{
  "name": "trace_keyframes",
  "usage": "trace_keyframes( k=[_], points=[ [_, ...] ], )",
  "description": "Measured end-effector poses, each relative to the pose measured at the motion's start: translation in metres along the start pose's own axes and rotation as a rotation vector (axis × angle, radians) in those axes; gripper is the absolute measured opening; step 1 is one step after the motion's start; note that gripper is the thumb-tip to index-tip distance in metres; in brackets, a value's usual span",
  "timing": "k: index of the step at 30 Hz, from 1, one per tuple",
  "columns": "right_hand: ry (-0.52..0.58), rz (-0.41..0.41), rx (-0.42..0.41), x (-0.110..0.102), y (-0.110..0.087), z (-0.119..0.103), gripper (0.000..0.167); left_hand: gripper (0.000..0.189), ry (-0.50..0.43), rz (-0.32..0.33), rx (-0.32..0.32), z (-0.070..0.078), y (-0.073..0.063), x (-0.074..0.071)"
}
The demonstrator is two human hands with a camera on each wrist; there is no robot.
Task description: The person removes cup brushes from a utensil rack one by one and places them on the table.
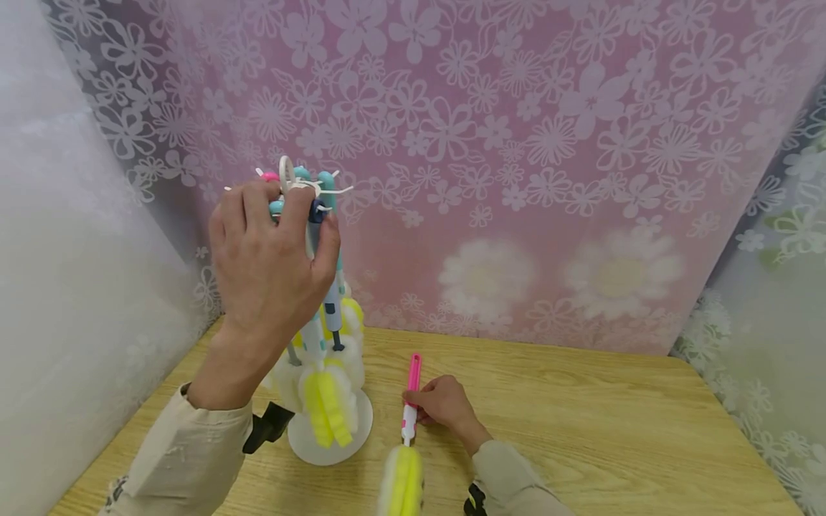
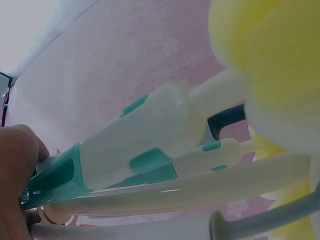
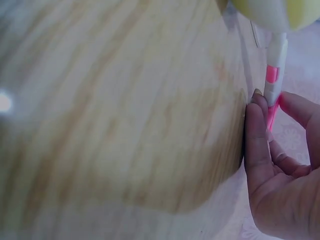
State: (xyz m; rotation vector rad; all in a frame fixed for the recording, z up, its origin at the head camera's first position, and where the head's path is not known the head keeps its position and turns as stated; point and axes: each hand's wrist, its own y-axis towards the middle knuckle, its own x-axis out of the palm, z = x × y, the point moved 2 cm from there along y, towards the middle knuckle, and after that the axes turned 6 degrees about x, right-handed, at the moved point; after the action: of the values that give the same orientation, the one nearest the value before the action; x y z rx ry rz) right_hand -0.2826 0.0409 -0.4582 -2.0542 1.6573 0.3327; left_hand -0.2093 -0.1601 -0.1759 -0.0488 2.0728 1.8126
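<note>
Nearest, one pink-handled brush (image 1: 409,423), sponge end toward the viewer, is pinched in the right hand (image 1: 447,403), just right of the one white stand (image 1: 305,450). At the stand's top, the raised left hand (image 1: 267,251) curls round it, above hanging brushes (image 1: 328,408) too overlapped to count. The wooden table (image 1: 581,430) reaches well right of the stand; its back edge meets a floral curtain (image 1: 452,179).
</note>
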Motion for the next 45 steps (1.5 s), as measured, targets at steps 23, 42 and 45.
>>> trace_keyframes(
  k=[23,42,45],
  points=[
    [0.085,-0.022,-0.020,-0.012,-0.011,0.004,0.033,0.032,-0.031,-0.027,-0.003,0.000,0.010,-0.010],
    [0.101,0.125,-0.109,-0.057,-0.019,-0.004,0.031,0.034,-0.166,-0.077,-0.171,-0.003,0.015,-0.021],
    [0.133,0.123,-0.132,-0.061,-0.022,-0.011,0.028,0.035,-0.171,-0.088,-0.161,-0.003,0.015,-0.022]
  ],
)
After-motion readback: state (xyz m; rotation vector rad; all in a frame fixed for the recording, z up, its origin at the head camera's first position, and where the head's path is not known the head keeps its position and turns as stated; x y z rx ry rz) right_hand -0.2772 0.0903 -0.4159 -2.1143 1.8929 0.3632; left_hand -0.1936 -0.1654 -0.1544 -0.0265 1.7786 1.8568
